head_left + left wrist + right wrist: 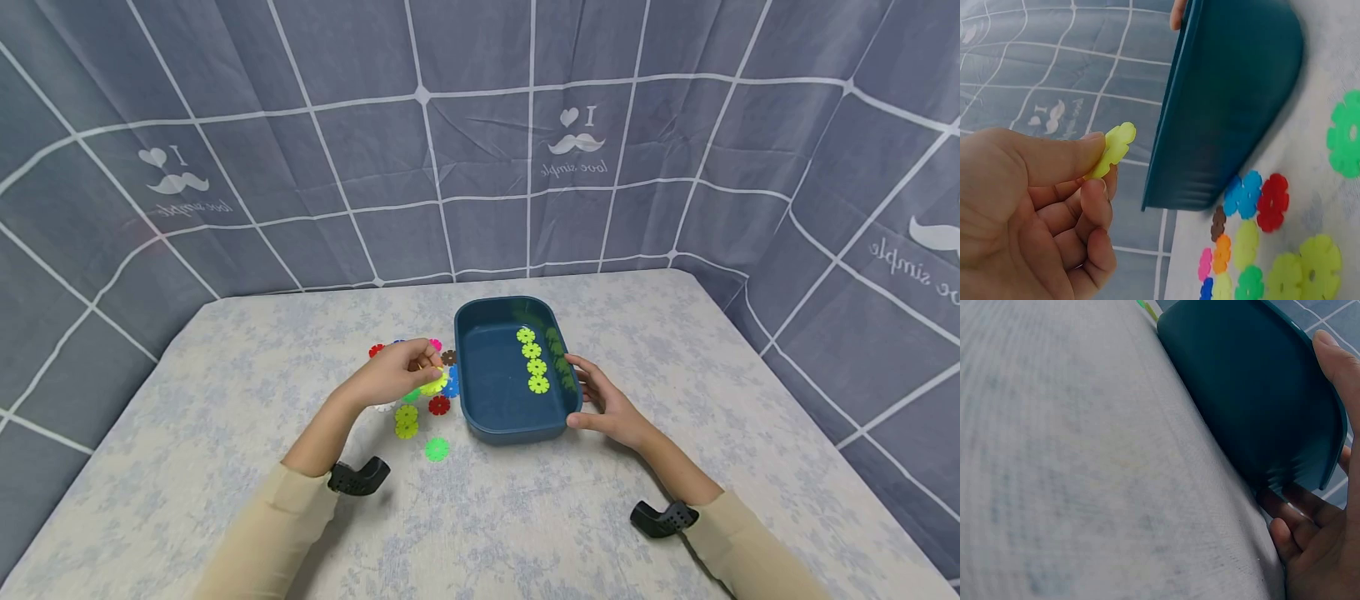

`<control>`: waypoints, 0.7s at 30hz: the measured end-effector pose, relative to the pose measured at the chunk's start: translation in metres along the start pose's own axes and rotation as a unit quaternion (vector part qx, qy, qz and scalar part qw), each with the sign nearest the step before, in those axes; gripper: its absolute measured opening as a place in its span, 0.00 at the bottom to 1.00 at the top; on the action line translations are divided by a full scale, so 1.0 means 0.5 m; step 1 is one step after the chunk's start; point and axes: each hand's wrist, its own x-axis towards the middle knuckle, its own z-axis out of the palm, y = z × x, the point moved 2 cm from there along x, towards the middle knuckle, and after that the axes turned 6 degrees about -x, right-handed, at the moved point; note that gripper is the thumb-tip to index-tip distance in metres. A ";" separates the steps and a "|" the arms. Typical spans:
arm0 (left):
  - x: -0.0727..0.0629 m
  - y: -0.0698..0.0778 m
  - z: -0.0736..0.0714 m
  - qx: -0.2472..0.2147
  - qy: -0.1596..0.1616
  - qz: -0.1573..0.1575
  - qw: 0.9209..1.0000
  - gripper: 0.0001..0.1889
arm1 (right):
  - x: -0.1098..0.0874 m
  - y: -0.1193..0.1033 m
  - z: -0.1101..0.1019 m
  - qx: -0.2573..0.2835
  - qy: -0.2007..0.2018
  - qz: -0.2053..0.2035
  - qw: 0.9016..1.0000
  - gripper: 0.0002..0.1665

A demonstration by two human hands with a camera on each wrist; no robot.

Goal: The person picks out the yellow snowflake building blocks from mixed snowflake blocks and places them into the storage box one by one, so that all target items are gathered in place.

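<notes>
Nearest the head camera are beige sleeves [262, 529]. The left hand [386, 372] pinches a yellow disc [1112, 150] between thumb and fingers, above the tabletop [742, 417]. As the head view shows, a red disc [439, 405] lies at its 4 o'clock, a green disc [437, 450] at 5. The teal bin [517, 436] stands at 3 o'clock, four yellow discs [536, 367] lined inside. The right hand [611, 412] grips the bin's 4 o'clock side, thumb at the rim.
</notes>
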 end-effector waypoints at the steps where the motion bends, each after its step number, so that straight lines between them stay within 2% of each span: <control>1: 0.002 0.002 0.001 -0.003 -0.001 0.004 1.000 0.04 | 0.000 0.000 0.000 0.000 0.000 0.000 1.000 0.52; 6: 0.015 0.014 0.009 -0.014 -0.005 0.020 1.000 0.04 | 0.000 0.000 0.000 0.001 0.000 -0.002 1.000 0.52; 21: 0.049 0.045 0.029 -0.003 -0.024 0.030 0.999 0.03 | 0.000 0.001 0.000 -0.002 -0.001 0.000 1.000 0.52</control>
